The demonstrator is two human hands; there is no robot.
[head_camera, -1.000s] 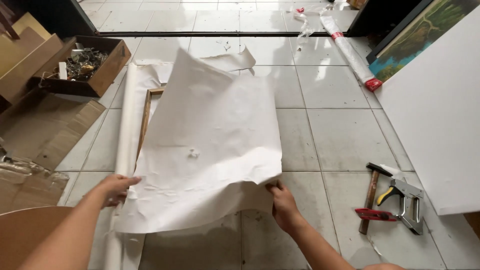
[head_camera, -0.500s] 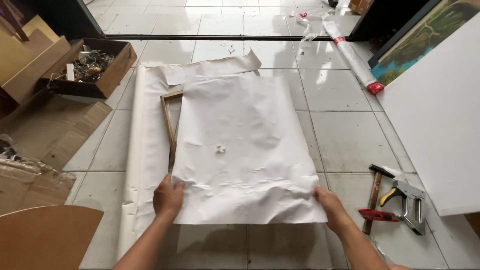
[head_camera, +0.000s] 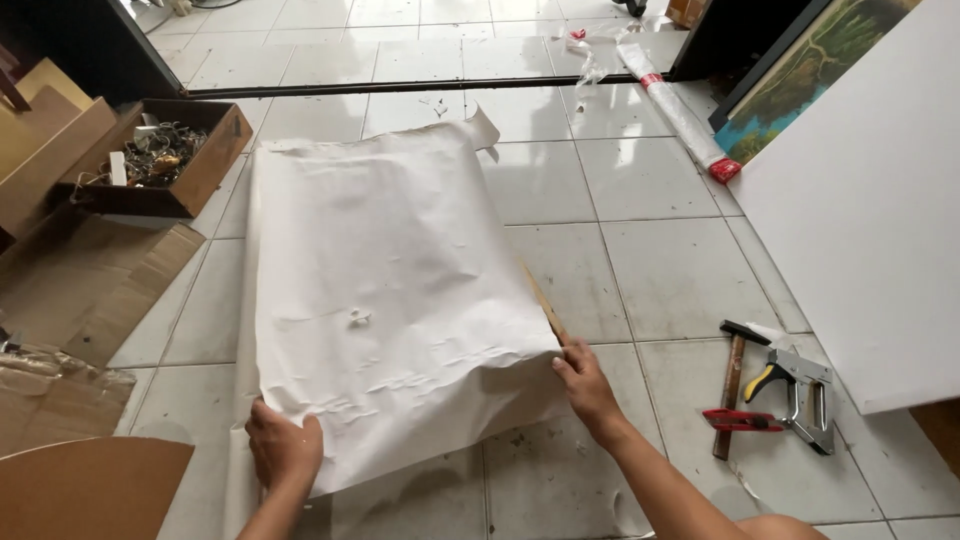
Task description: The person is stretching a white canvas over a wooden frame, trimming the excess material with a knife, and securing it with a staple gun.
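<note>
Single head-worn view, looking steeply down and forward over the tiled floor (head_camera: 640,230) from close above. Both forearms enter from the bottom edge, white paper sheet (head_camera: 390,290) fills centre frame. Far edge reaches a dark door track; there is no second view to overlap.

Bright daylight, sharp pic, mild wide-angle bend.
Light comes from far side, glare on floor tiles (head_camera: 640,190) beyond right hand (head_camera: 585,385); soft shadow under paper sheet (head_camera: 390,290) btwn it & left hand (head_camera: 283,447). Edges bow slightly, no blur.
</note>
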